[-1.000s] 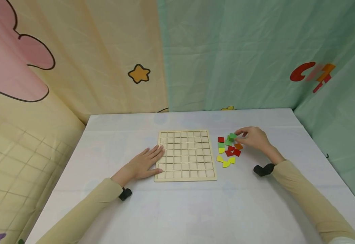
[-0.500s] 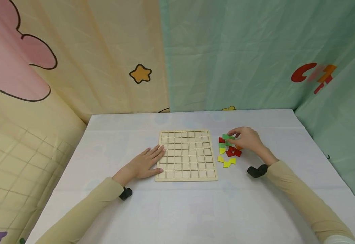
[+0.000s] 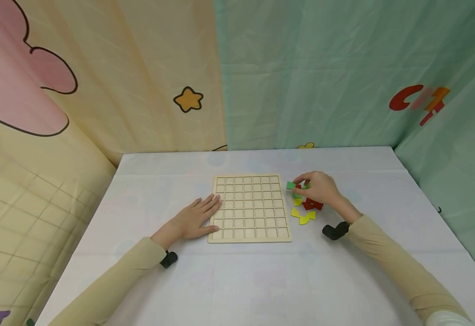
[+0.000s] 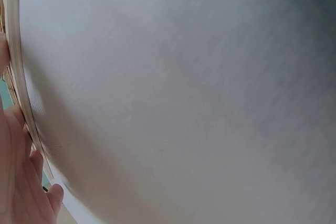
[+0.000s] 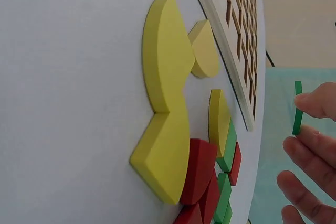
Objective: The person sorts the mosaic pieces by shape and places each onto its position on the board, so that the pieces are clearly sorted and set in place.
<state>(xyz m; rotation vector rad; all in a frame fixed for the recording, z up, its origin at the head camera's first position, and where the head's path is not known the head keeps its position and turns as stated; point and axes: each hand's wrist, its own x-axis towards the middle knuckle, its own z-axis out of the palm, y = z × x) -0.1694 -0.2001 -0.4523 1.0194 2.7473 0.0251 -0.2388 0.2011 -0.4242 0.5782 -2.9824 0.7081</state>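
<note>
My left hand [image 3: 194, 219] lies flat with spread fingers on the left border of a wooden grid board [image 3: 250, 208]. In the left wrist view its fingers [image 4: 23, 182] rest along the board's edge. My right hand [image 3: 319, 186] is raised beside the board's upper right corner. Between thumb and fingertips it pinches a green tile [image 5: 297, 108], seen edge-on in the right wrist view and clear of the table. Below that hand lie yellow tiles [image 5: 165, 56], red tiles [image 5: 197, 169] and other green tiles [image 5: 223, 192], partly hidden by the hand in the head view.
A white cloth covers the table [image 3: 245, 280]. Behind it hang a yellow curtain [image 3: 160, 68] and a green curtain [image 3: 323, 68] with printed shapes. Each wrist wears a black camera, such as the right camera [image 3: 335, 231]. Several loose tiles lie close to the board's right edge.
My right hand has moved left with the green tile, from above the pile's right side toward the board's right edge. The left hand stays in place on the board.
</note>
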